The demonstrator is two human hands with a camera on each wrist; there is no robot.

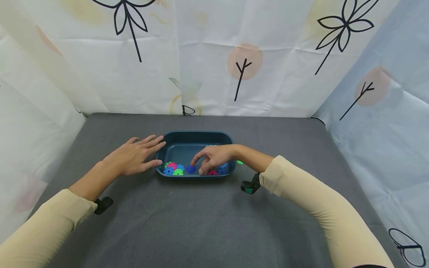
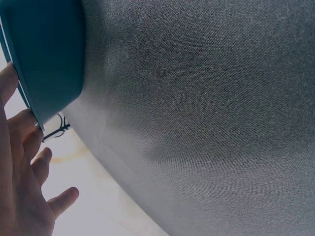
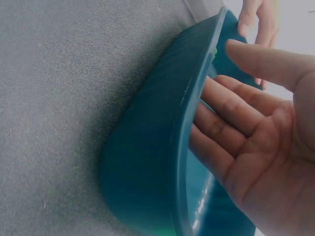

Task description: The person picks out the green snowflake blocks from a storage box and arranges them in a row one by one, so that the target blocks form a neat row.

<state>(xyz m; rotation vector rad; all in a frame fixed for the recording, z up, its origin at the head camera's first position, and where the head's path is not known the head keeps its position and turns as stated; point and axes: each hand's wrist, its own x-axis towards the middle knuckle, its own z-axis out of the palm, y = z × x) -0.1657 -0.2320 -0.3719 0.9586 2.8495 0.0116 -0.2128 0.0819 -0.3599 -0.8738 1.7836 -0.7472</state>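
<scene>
A dark teal plastic tray [image 1: 197, 137] sits on the grey cloth. Small toothed plastic discs lie along its near side: a pink disc [image 1: 172, 165], a green disc [image 1: 178, 172] and a dark blue disc [image 1: 191, 169] among several. My left hand [image 1: 135, 157] has its fingers spread and fairly straight, with fingertips at the tray's left rim [image 2: 24, 93]. Over the tray's near right part, my right hand [image 1: 216, 156] reaches down among the discs. Its palm [image 3: 266, 162] shows bare, thumb apart from the loosely bent fingers; the fingertips are hidden behind the rim.
A green piece [image 1: 239, 162] lies just past the tray's right end, under my right forearm. Grey cloth [image 1: 201, 223] covers the table. White printed curtains [image 1: 207, 74] stand along the back and both sides.
</scene>
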